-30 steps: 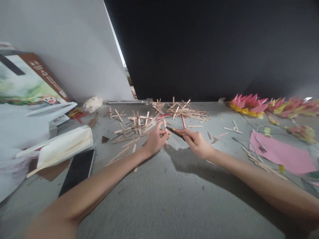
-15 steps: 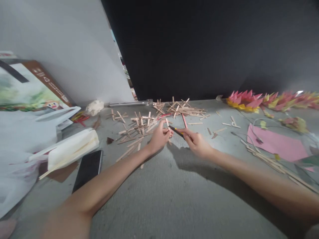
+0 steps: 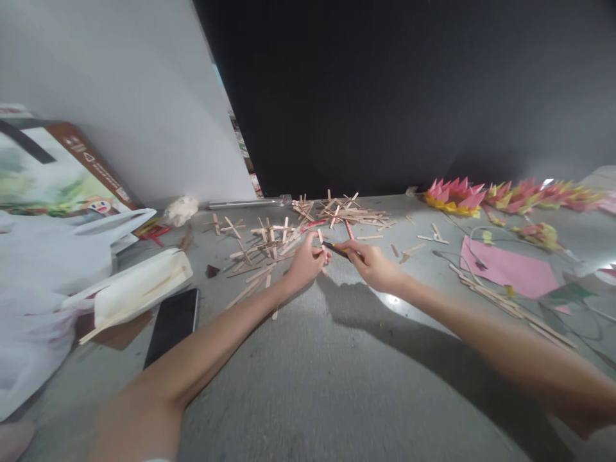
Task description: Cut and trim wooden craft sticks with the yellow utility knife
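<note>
The left hand (image 3: 304, 263) pinched a wooden stick (image 3: 321, 238), the right hand (image 3: 374, 263) gripped a black-and-yellow tool (image 3: 339, 251), and more sticks (image 3: 367, 217) lay toward the far edge of the grey surface (image 3: 298, 385).

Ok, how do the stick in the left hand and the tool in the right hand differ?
The stick is pale wood; the tool is black with some yellow. In the picture, the stick runs nearly up and down in the left hand, while the tool slants from the right hand toward it. Both are slim and held.
</note>
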Tool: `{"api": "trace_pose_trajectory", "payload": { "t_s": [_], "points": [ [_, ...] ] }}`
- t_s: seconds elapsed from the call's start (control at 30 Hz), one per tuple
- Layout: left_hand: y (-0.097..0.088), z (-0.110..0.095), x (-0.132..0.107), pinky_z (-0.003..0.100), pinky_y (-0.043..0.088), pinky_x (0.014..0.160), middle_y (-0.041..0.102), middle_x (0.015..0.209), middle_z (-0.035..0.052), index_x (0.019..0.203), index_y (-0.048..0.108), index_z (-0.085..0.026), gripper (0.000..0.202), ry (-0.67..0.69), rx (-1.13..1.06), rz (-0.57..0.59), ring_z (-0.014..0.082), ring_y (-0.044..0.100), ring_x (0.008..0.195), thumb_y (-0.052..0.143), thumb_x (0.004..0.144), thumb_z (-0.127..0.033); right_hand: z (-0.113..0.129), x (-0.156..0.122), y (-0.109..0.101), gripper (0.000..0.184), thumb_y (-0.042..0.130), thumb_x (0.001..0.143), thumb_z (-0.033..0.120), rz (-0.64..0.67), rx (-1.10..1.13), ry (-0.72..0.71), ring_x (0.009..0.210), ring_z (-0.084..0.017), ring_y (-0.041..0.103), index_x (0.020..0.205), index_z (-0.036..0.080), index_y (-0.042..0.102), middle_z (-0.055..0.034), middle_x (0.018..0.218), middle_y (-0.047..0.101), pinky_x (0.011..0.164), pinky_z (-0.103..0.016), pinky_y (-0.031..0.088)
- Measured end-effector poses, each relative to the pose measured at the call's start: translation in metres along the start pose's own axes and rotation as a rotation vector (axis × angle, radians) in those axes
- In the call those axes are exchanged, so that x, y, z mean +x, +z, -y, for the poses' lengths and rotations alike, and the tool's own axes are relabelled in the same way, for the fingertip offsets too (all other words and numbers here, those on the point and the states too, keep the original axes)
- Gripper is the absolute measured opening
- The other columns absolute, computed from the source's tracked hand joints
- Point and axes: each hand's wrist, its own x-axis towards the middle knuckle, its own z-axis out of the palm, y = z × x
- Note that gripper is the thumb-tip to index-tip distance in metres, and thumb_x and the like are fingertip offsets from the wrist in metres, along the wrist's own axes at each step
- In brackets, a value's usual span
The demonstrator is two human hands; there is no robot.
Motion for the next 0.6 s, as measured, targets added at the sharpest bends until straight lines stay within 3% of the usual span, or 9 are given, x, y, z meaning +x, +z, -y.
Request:
{"api": "trace_pose_trajectory", "payload": {
  "t_s": [0.13,0.27,0.4,0.5,0.6],
  "points": [
    [-0.001,0.002,0.002,0.022,0.054,0.054,0.075,0.079,0.0006,0.129,0.047,-0.02,0.046,0.01,0.0,-0.011,0.0157,0.069,0.064,0.069,0.089,-0.029,-0.011,-0.008,0.015,0.045,0.041,0.107,0.031,-0.071,0.04,-0.025,0.06,-0.016,0.053,0.136,0.016,0.073,-0.0037,0.08,0.073,0.065,-0.028,0.04],
    [-0.003,0.0,0.001,0.023,0.054,0.056,0.077,0.081,0.002,0.128,0.047,-0.021,0.043,0.023,0.033,-0.022,0.0167,0.072,0.065,0.068,0.092,-0.032,0.0,0.017,-0.007,0.041,0.044,0.105,0.029,-0.017,-0.002,0.026,0.057,-0.016,0.048,0.121,0.017,0.081,-0.0019,0.07,0.068,0.061,-0.029,0.035],
    [-0.004,0.001,0.0,0.024,0.054,0.057,0.077,0.081,0.0021,0.129,0.045,-0.021,0.045,0.044,0.061,0.003,0.0175,0.073,0.066,0.068,0.093,-0.034,0.014,0.038,-0.029,0.042,0.045,0.104,0.027,0.1,-0.033,0.051,0.055,-0.015,0.045,0.118,0.016,0.083,-0.0038,0.074,0.071,0.06,-0.03,0.035],
    [-0.003,0.002,0.002,0.024,0.054,0.057,0.077,0.081,0.0017,0.128,0.045,-0.021,0.044,0.027,0.03,-0.023,0.0175,0.073,0.066,0.068,0.092,-0.033,0.01,0.031,-0.021,0.041,0.046,0.104,0.028,0.049,0.005,0.028,0.061,-0.017,0.052,0.118,0.017,0.083,-0.0062,0.082,0.075,0.065,-0.031,0.04],
    [-0.003,0.001,0.003,0.023,0.053,0.058,0.077,0.08,0.0015,0.126,0.046,-0.021,0.044,0.013,0.016,-0.04,0.0166,0.072,0.066,0.069,0.09,-0.03,-0.003,0.012,0.0,0.045,0.043,0.105,0.033,-0.03,0.068,0.045,0.057,-0.016,0.045,0.125,0.015,0.079,-0.0038,0.075,0.069,0.06,-0.03,0.035]
  ]
}}
